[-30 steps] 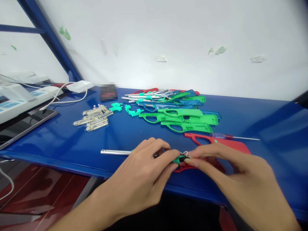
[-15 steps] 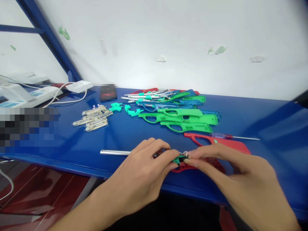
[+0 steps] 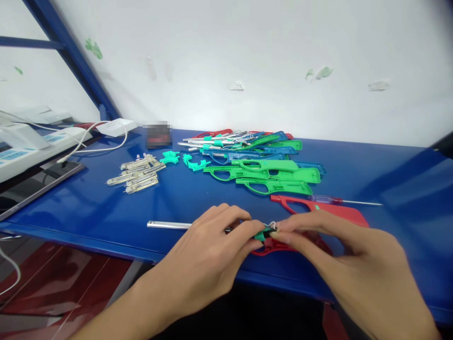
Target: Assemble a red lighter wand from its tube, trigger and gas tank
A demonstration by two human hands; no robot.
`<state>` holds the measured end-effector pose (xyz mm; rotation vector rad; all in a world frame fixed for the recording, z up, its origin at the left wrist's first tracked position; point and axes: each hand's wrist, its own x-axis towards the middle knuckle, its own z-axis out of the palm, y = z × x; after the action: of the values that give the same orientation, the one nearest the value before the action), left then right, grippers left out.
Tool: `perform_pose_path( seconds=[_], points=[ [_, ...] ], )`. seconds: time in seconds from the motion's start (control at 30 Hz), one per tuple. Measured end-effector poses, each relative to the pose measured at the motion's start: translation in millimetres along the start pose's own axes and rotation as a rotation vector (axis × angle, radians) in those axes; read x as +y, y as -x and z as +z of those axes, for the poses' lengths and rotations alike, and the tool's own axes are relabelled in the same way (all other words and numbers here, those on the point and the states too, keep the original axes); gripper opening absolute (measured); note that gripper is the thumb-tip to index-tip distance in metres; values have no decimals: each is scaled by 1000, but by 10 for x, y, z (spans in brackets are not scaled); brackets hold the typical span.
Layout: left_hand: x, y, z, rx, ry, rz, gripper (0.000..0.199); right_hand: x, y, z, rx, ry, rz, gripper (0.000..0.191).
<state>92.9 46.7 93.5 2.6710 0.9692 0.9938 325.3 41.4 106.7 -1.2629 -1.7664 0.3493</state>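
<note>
While left hand pinches green piece and right hand black part, slipping could spill both off the worktop's front edge.

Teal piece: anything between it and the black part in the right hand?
Nothing visible. The right hand pinches the black part with no gap showing to the teal piece in the left hand; a white wire shows just above. Parts of both are hidden.
</note>
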Motion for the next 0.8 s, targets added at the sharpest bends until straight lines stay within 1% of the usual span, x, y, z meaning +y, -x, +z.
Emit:
perform_pose_path(
  seconds=[0.13,0.33,0.47,0.63,0.8],
  points=[
    [1,1,-1,2,-4,7,21,-11,-6,12,20,31,-18,14],
    [3,-3,-5,19,-14,15,20,-14,7,22,47,18,-42,12],
    [11,0,-3,36,-11,11,19,-22,19,25,45,26,-54,12],
    [5,8,-7,80,-23,44,18,-28,26,26,39,37,-63,14],
    [-3,-6,0,77,-44,68,19,-22,38,15,32,36,-70,12]
  ],
)
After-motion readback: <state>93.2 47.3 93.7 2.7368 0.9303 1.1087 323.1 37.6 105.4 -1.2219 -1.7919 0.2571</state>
